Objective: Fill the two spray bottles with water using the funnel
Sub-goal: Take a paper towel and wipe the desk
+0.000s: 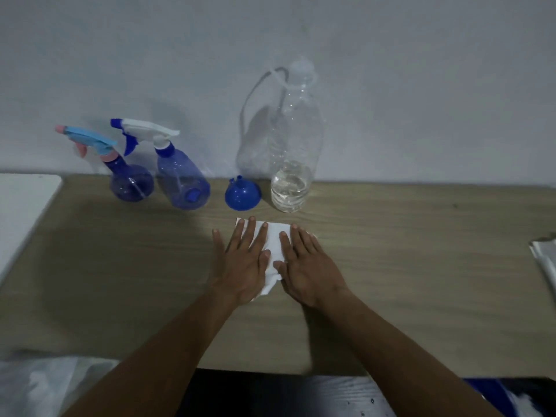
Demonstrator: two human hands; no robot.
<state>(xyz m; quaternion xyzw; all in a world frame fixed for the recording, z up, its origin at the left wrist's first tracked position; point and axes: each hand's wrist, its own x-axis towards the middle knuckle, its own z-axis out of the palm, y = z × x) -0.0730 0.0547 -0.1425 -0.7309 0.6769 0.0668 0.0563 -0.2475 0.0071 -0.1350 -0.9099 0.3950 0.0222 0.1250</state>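
Two blue spray bottles stand at the back of the wooden table (pixel 406 266). The left spray bottle (pixel 131 182) has a light blue and pink trigger head. The right spray bottle (pixel 183 182) has a white and blue one. A blue funnel (pixel 243 195) rests mouth down to their right. Beside it stands a tall clear water bottle (pixel 291 176) with a little water at its bottom. Nearer me, my left hand (pixel 245 260) and my right hand (pixel 307 266) lie flat, fingers spread, on a white paper towel (pixel 275 245).
A white board (pixel 21 212) covers the table's left end. A silvery object (pixel 546 257) sticks in at the right edge. A grey wall rises right behind the bottles. White plastic (pixel 45 386) lies below the table's near left edge.
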